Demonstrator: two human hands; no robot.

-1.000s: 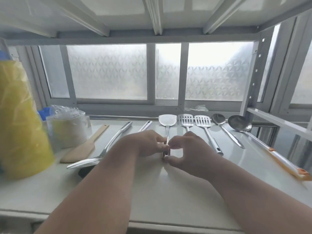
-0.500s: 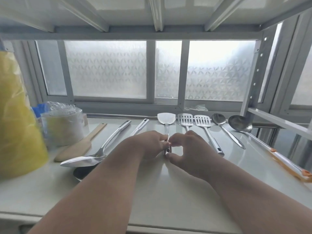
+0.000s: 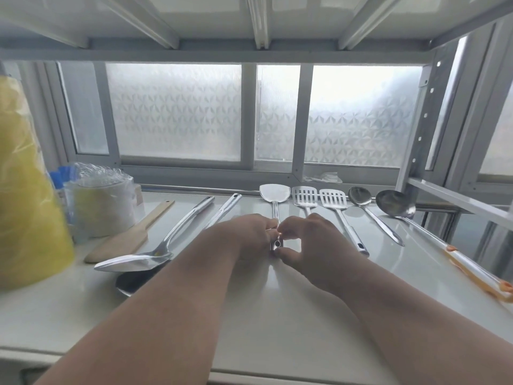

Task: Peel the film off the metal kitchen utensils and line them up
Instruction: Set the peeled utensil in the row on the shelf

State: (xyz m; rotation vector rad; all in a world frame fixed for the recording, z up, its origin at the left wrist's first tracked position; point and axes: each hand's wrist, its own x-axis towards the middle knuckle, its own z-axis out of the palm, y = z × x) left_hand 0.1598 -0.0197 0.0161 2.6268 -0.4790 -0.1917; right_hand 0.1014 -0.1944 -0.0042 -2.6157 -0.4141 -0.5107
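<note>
Utensils lie across the worktop (image 3: 277,315) with you working mid-row; far left sit a yellow bag (image 3: 25,190) and a wrapped roll (image 3: 102,204), then a wooden spatula (image 3: 130,237), then two steel pieces not yet in line: a big serving spoon (image 3: 155,252) and a second handle (image 3: 222,211) angled beside it, its head hidden under your arm. Your left hand (image 3: 249,234) and right hand (image 3: 313,245) both have their grip pinched on the handle end of the solid turner (image 3: 274,194); whether any film is lifted there I cannot tell. Pin the handle flat with the left; work a nail under the film edge with the right; pull slowly along the shaft so it comes off whole. Right of it, already lined up, I count four: two slotted turners (image 3: 304,196), a spoon (image 3: 359,195), one ladle (image 3: 395,202) with an orange-trimmed handle.
</note>
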